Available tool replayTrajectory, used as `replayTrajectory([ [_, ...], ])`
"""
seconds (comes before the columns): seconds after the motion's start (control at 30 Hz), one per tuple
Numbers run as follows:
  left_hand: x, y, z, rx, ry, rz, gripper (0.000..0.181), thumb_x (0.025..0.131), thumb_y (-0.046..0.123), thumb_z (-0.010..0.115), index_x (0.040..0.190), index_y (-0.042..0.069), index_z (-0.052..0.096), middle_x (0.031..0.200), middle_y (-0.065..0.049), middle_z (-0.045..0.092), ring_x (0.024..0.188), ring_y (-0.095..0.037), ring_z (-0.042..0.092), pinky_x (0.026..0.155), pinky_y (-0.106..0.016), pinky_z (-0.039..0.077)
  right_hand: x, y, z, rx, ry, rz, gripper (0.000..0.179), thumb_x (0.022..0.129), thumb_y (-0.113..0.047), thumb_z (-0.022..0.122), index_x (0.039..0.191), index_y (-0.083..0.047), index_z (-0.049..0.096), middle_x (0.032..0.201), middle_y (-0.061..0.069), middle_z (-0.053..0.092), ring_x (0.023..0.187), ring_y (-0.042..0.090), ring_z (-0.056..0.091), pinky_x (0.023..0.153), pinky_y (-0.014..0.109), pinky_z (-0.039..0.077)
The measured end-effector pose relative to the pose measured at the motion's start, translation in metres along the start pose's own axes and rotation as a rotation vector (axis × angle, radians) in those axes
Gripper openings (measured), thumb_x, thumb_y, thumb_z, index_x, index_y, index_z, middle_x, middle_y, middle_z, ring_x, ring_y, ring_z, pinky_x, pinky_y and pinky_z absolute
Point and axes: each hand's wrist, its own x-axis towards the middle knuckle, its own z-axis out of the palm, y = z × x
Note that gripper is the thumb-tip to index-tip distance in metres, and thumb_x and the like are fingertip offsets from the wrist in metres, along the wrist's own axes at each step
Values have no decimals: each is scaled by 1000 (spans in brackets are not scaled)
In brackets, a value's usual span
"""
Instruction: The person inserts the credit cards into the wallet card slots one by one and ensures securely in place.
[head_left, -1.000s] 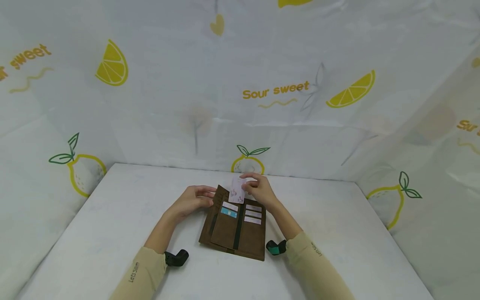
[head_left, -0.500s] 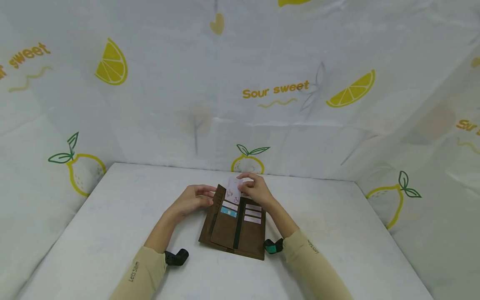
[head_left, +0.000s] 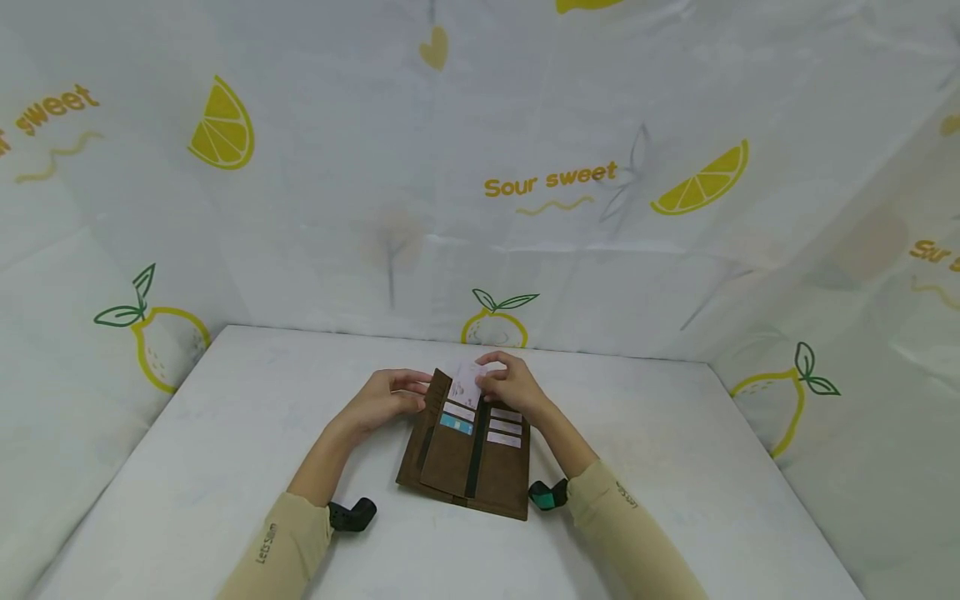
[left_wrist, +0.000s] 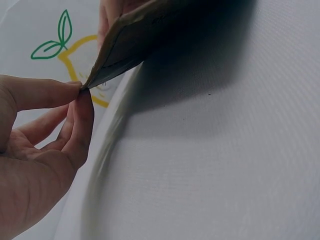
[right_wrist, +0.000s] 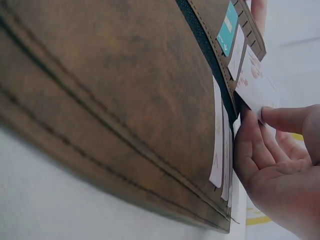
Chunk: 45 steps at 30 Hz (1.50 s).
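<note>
A brown leather wallet (head_left: 448, 463) lies unfolded in the head view, its left part raised. My left hand (head_left: 384, 400) pinches the wallet's upper left edge between thumb and finger, as the left wrist view shows at the wallet's corner (left_wrist: 112, 55). Between thumb and fingers my right hand (head_left: 519, 388) holds a pale card (head_left: 465, 387) printed with small pinkish flowers. In the right wrist view this card (right_wrist: 256, 85) has its lower end at the top slot of the left panel. Below that slot sit a white card (head_left: 459, 411) and a blue card (head_left: 456, 424).
Several pale cards, one of them a white card (head_left: 506, 427), fill the slots of the right panel. The white table (head_left: 645, 483) spreads around the wallet. Behind it hangs a lemon-printed curtain (head_left: 337, 208). A black wrist camera (head_left: 354, 515) is worn on the left arm.
The flowered card has moved left and down, from above the wallet's middle to the top slot of the left panel. My left hand holds the wallet's edge as before.
</note>
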Motion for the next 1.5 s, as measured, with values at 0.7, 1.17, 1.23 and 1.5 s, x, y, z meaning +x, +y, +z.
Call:
replayTrajectory([
  [0.7,-1,-2,-1,8,-3,4,50,97,4,72,146,-2,64,137,-23,68,112,-16,70,98,-27,56,-5,1,-2,-90,-72,-15,28,103,-5,71,129,0,64,107,21,80,91,19,79,94,41,65],
  [1.17,0,0,0,8,-7,4,50,97,6,72,147,-2,63,139,-24,67,112,-17,71,99,-29,55,-5,3,0,-224,-138,-94,17,98,-11,77,113,-3,77,105,13,79,89,10,69,85,27,58],
  [1.23,0,-1,-1,8,-9,8,50,98,6,72,147,-2,63,139,-24,67,112,-17,71,99,-29,55,-5,3,-1,-225,-151,-99,17,98,-11,78,113,-3,77,106,14,79,89,10,70,86,28,59],
  [1.5,0,0,-1,6,-8,1,50,98,7,72,147,-1,64,139,-23,67,113,-16,71,99,-28,55,-4,5,-1,-209,-178,-111,17,98,-11,78,111,0,76,105,13,78,87,8,68,85,26,58],
])
